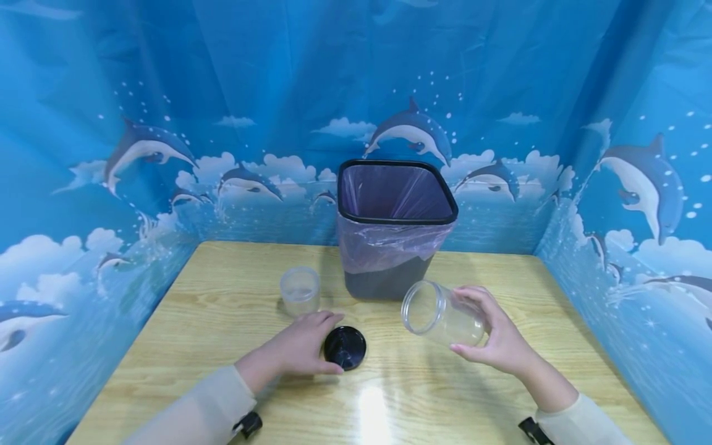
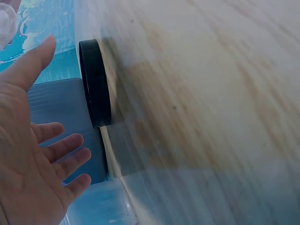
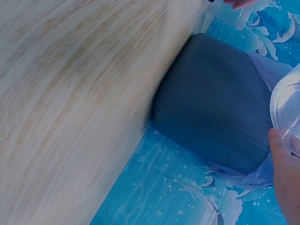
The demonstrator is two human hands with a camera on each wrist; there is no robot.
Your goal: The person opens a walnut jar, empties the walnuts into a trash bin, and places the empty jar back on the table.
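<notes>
A clear plastic jar (image 1: 453, 318), its open mouth tipped to the left, is gripped by my right hand (image 1: 497, 340) above the table. In the right wrist view only part of the jar (image 3: 288, 105) shows, with fingers around it. My left hand (image 1: 303, 346) hovers over the left part of the table, thumb and fingers spread around a black round lid (image 1: 345, 348). The left wrist view has the lid (image 2: 95, 84) standing apart from the fingers. Just behind that hand stands a translucent cup (image 1: 300, 290), its lower part partly hidden.
A grey bin (image 1: 384, 281) lined with a purple bag stands at the table's back, beyond both hands. The wooden table (image 1: 222, 290) ends against blue dolphin-print curtains (image 1: 267, 93) at the back and sides.
</notes>
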